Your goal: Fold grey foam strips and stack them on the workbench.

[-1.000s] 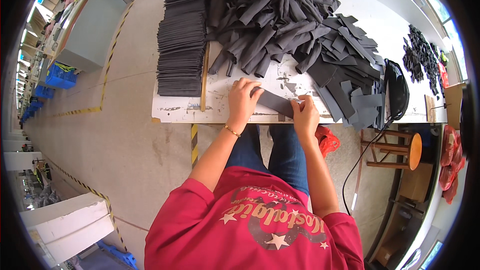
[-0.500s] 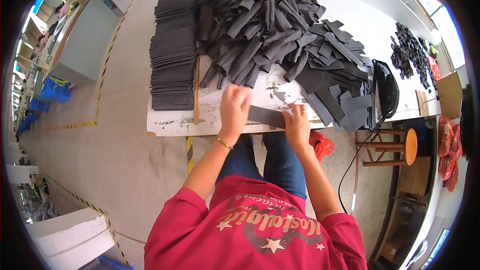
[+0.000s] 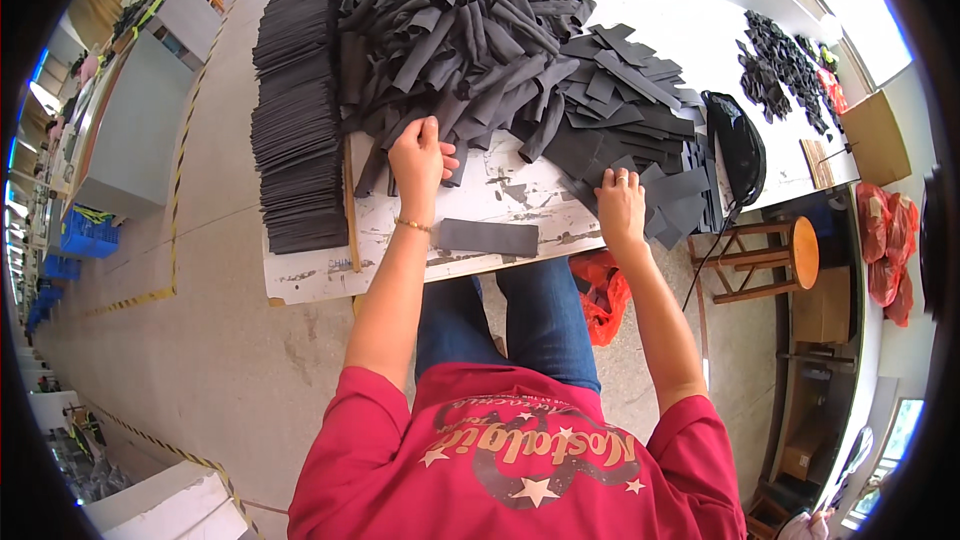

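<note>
A dark grey flat strip (image 3: 488, 237) lies alone near the front edge of the white worktable (image 3: 400, 276), with neither hand on it. My left hand (image 3: 420, 158) is at the near edge of a heap of curled dark strips (image 3: 470, 45); its fingers are loosely bent and apart, and no held piece shows. Further right, my right hand (image 3: 621, 204) rests fingertips down on a spread of flat dark pieces (image 3: 640, 100), fingers partly stretched. At the left, a long neat stack of dark strips (image 3: 300, 110) stands beside a thin wooden strip (image 3: 350, 205).
A black bag-like object (image 3: 735, 145) with a cable lies right of the flat pieces. Small dark scraps (image 3: 770, 65) are heaped at the far right. Beyond the table stands a wooden stool (image 3: 803, 252). A red plastic bag (image 3: 600, 300) hangs by my legs.
Both hands have let go of the flat strip, which now lies on the table. My left hand has moved up to the curled heap, my right hand onto the flat pieces. The view has shifted.
</note>
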The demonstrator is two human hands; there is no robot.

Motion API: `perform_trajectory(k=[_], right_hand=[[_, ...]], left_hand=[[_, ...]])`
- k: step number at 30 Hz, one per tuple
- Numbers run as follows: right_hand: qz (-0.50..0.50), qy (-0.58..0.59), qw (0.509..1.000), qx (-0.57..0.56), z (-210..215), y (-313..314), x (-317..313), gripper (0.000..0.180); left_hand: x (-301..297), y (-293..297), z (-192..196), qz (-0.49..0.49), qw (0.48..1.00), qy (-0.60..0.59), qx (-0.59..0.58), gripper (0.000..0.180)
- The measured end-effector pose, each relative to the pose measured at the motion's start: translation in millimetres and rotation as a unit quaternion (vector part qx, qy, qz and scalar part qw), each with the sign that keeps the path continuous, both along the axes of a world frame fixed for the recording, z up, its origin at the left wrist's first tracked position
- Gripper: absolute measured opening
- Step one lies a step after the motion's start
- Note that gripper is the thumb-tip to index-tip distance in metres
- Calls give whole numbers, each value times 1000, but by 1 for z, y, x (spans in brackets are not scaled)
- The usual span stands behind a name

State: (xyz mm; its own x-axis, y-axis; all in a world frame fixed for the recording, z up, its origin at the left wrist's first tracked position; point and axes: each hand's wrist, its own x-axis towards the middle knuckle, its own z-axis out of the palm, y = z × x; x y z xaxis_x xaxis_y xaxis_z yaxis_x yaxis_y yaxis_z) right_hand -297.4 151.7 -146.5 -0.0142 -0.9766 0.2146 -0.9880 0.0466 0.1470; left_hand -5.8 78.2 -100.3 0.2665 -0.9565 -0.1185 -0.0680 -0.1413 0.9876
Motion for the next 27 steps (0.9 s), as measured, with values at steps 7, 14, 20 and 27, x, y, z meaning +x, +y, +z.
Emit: perform_trajectory(k=[7,14,20,27], right_hand=[[116,94,989,-16,-20,12,-5,21],[182,-41,981,-59,-8,17,-14,16],[184,-258,912,-262,22,6,9,19],[120,-566,813,-65,52,19,59,29]], left_hand=[[-9,59,-27,117,972,146,-140,43],[-1,97,-37,98,924,369,-3,54],[-10,102,-22,-45,847,530,7,21],[-9,96,-16,-31,872,488,1,27]])
